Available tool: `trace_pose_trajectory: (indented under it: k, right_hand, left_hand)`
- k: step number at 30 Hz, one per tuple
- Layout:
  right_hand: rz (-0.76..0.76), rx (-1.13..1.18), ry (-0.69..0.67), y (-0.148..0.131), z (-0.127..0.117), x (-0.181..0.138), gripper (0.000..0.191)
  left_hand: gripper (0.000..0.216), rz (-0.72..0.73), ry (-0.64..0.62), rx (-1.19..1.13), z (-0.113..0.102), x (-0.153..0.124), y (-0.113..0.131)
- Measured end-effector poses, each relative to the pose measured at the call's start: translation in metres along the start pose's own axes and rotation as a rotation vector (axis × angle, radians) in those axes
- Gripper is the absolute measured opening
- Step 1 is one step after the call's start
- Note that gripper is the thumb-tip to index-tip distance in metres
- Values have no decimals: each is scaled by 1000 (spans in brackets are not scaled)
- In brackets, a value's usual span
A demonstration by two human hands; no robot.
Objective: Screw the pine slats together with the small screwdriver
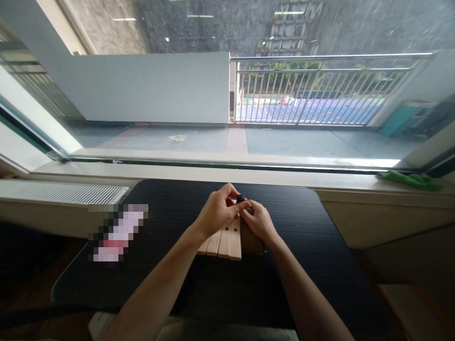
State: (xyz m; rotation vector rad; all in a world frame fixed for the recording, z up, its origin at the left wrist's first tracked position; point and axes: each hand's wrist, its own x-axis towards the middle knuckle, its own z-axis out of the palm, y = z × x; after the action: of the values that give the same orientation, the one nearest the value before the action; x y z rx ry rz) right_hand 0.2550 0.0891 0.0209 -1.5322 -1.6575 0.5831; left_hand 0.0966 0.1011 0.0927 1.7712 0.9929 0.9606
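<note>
We see a dark surface [309, 265] beneath left grip [217, 213] and right grip [261, 222].
Pale wooden slats [229, 246] under left grip, partly covered; small black piece [241, 198] pinched in left grip; right grip just beside, hold unclear to us.

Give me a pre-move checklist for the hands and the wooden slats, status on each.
1. Small dark piece gripped: ok, at the left hand fingertips.
2. Right hand close by: ok, fingertips beside the piece; whether they grip it, cannot tell.
3. Slats side by side: ok at the near ends.
4. Far ends of the slats in view: not ok, the hands cover them.
5. Dark spots on the slats, holes or fasteners: cannot tell.
6. Green cloth away from the work: ok, on the windowsill.
</note>
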Motion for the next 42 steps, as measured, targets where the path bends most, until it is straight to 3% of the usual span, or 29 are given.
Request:
trace_pose_trajectory:
  k: [15,29,42]
  right_hand:
    - [1,-28,-1,-1,0,0,23]
    - [-12,-19,6,2,1,0,21]
    - [5,-9,4,0,1,0,18]
  left_hand:
    - [27,23,-1,58,-3,0,2]
    - [21,148,27,166,-7,3,4]
    - [36,99,89,229,-11,2,4]
